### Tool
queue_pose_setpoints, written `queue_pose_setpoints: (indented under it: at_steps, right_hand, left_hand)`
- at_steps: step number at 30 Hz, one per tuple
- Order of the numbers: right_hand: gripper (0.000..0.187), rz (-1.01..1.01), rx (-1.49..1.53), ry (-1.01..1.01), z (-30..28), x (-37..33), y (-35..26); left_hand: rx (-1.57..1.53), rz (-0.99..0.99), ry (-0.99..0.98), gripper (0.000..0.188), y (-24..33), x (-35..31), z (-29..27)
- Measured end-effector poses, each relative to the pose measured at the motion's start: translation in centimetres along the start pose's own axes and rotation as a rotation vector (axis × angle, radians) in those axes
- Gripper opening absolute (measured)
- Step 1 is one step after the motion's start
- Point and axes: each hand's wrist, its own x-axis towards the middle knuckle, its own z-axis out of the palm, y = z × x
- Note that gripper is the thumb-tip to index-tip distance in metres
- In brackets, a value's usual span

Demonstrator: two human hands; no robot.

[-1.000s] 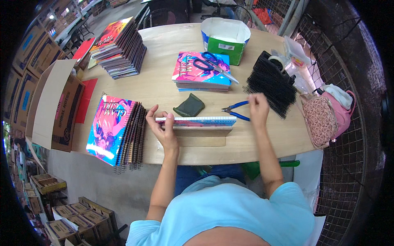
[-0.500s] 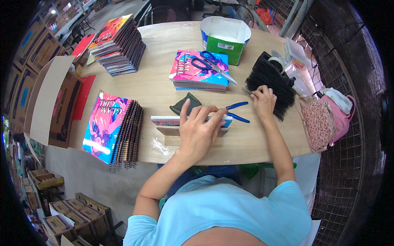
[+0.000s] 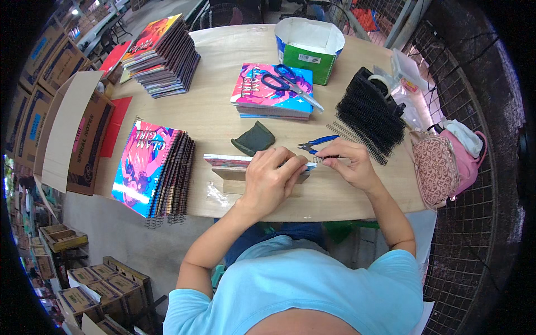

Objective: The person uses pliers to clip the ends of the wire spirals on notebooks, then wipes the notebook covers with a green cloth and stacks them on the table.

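The right hand (image 3: 353, 166) has its thumb and fingers pinched together on a dark wire coil (image 3: 318, 160), whose free end is at the right end of a notebook (image 3: 226, 160). The notebook stands on its long edge in front of the person, against a wooden block (image 3: 233, 185). The left hand (image 3: 272, 177) lies across it with fingers bent over the top edge; whether they clamp it or only rest there, I cannot tell. Just beyond the hands are blue-handled pliers (image 3: 325, 140), jaws apart, and a dark green pad (image 3: 254, 138). Further back, scissors (image 3: 286, 85) lie on a stack of notebooks (image 3: 245, 96), near a green open-topped box (image 3: 308, 66). To the right is a pile of black coils (image 3: 365, 106), then a patterned pouch (image 3: 434, 167) at the table's edge. To the left, spiral-bound notebooks (image 3: 142, 167) lie overlapping, with a taller stack (image 3: 167, 61) behind them and an open carton (image 3: 90, 148) beside.
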Motion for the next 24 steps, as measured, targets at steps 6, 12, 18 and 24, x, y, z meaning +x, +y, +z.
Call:
queue_pose_setpoints:
  at_steps: [6,12,18,24]
  right_hand:
    - [0.017,-0.032,0.172,0.086,0.9,-0.8,1.0]
    - [0.024,-0.135,0.010,0.243,1.7,-0.7,0.7]
    - [0.024,-0.200,0.156,0.121,1.7,-1.0,1.6]
    - [0.019,0.025,0.054,0.035,1.6,-0.9,-0.1]
  left_hand:
    - [-0.017,0.010,0.022,0.012,0.1,-0.1,0.0]
    - [-0.012,0.001,0.020,0.010,0.2,0.1,-0.1]
    - [-0.018,-0.008,0.007,0.009,0.1,0.4,-0.2]
    - [-0.011,0.001,0.009,0.011,0.1,0.4,-0.2]
